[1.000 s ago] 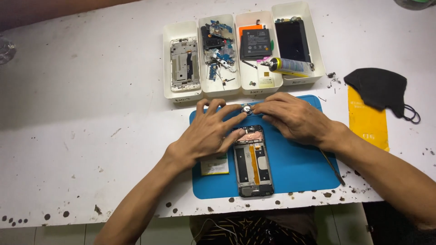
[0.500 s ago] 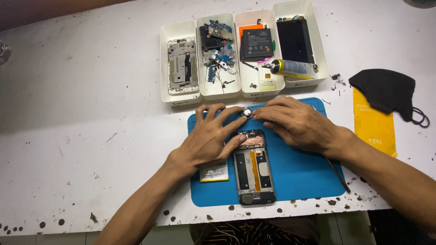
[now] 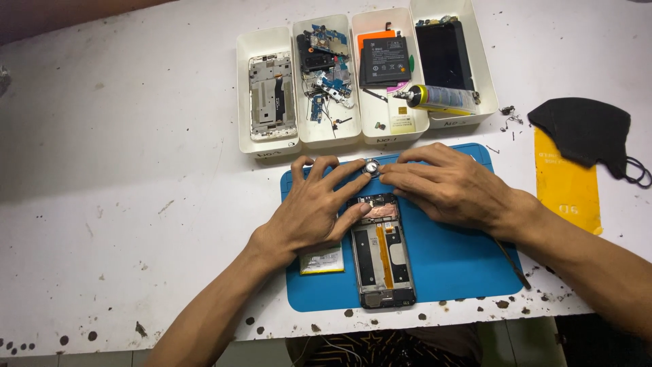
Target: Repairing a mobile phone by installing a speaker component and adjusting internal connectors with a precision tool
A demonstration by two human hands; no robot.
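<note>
An opened phone frame [image 3: 382,251] with an orange ribbon lies lengthwise on a blue work mat [image 3: 455,261]. Both hands meet just above the phone's top end. My left hand [image 3: 312,207] and my right hand [image 3: 445,183] pinch a small round metal part [image 3: 371,167] between their fingertips. The left palm rests on the mat beside the phone, partly covering a flat battery [image 3: 322,259] with a pale label.
Four white trays stand behind the mat: one with a phone frame [image 3: 268,92], one with circuit boards [image 3: 324,75], one with a battery [image 3: 385,61], one with a dark screen [image 3: 443,54]. A glue tube [image 3: 441,98], black face mask [image 3: 584,132], yellow sheet [image 3: 567,183].
The view has shifted a little; both hands stay at the top of the phone, still pinching the small round part. The phone has not moved on the mat.
</note>
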